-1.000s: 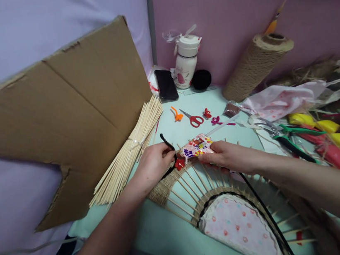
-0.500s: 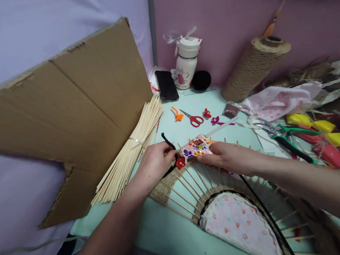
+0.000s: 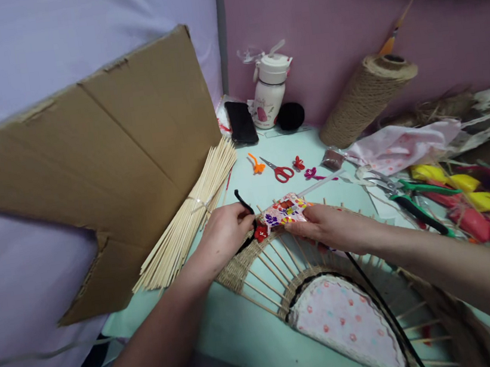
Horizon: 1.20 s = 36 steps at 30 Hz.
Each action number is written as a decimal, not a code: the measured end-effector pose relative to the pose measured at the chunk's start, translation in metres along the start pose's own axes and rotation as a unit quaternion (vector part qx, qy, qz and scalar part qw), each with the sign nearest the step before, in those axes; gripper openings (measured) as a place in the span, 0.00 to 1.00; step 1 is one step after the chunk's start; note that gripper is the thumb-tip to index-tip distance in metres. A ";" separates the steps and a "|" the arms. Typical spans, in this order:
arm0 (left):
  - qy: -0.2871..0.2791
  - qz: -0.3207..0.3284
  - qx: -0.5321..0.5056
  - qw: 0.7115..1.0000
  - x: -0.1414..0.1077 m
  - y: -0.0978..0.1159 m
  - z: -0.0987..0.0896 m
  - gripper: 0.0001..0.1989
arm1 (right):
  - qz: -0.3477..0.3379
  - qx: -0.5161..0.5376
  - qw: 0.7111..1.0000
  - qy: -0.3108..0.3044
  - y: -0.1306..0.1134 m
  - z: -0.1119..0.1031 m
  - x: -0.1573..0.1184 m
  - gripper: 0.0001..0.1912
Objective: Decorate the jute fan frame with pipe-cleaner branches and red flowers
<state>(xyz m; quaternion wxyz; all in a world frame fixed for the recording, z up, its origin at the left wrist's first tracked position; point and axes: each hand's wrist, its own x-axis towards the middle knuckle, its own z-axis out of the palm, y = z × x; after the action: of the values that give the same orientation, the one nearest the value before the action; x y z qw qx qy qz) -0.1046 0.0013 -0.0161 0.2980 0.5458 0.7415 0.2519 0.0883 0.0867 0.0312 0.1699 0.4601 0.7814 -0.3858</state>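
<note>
My left hand [image 3: 227, 234] is closed in a pinch on a black cord [image 3: 243, 200], whose free end sticks up past the fingers. A small red flower [image 3: 261, 232] sits on the outer band beside those fingertips. My right hand [image 3: 334, 226] is wrapped round a flower-patterned glue gun [image 3: 287, 209], with a clear glue stick [image 3: 317, 184] jutting from it and a black cable running below. Under both hands lies a half-round fan-shaped weaving [image 3: 302, 275] of twine and thin sticks, with a dotted fabric centre [image 3: 344, 318]. The glue gun's tip is hard to make out.
A bundle of sticks [image 3: 187, 221] leans by a cardboard sheet [image 3: 137, 119] on the left. Beyond the hands lie red scissors [image 3: 282, 172], small flowers, a phone [image 3: 241, 122] and a bottle [image 3: 268, 93]. Pliers [image 3: 409, 195] and a twine spool [image 3: 364, 98] are right.
Both hands keep nearly the same place and hold. The whole view has shifted very slightly.
</note>
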 end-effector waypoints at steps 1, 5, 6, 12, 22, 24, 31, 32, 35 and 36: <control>0.000 -0.001 0.001 1.000 0.000 0.000 0.000 0.09 | 0.000 0.001 1.000 -0.001 0.000 0.000 0.000 0.30; 0.002 -0.004 0.001 1.000 0.000 -0.001 0.000 0.10 | 0.004 0.001 1.000 -0.009 -0.003 0.000 -0.001 0.30; 0.002 -0.004 0.000 1.000 0.000 -0.001 0.000 0.10 | 0.009 0.000 1.000 -0.009 -0.004 0.000 -0.001 0.29; 0.001 -0.001 -0.001 1.000 0.001 -0.002 0.001 0.10 | 0.021 0.012 1.000 -0.012 -0.002 0.002 0.000 0.26; 0.005 0.001 0.010 1.000 -0.001 0.001 0.000 0.10 | -0.032 -0.115 0.992 0.042 -0.011 0.001 -0.004 0.16; 0.004 0.000 0.018 1.000 0.000 0.001 0.001 0.10 | -0.051 -0.114 0.990 0.060 -0.005 0.002 -0.004 0.17; -0.009 0.064 0.028 0.997 0.000 -0.003 0.001 0.10 | -0.085 -0.069 0.985 0.136 0.015 0.001 -0.032 0.23; -0.010 0.075 0.029 0.997 0.000 -0.003 0.001 0.11 | -0.085 -0.072 0.982 0.151 0.014 0.000 -0.041 0.23; -0.008 0.098 0.030 0.995 0.001 -0.004 0.001 0.11 | -0.083 -0.068 0.973 0.207 0.017 0.001 -0.073 0.26; -0.006 0.099 0.030 0.995 0.001 -0.005 0.001 0.11 | -0.076 -0.065 0.967 0.236 0.021 0.002 -0.086 0.27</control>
<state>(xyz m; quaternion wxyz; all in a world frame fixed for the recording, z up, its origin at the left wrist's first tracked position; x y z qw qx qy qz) -0.1071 0.0013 -0.0206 0.2592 0.6266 0.6895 0.2545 0.1508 0.0405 0.0737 -0.0195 0.4658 0.8552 -0.2267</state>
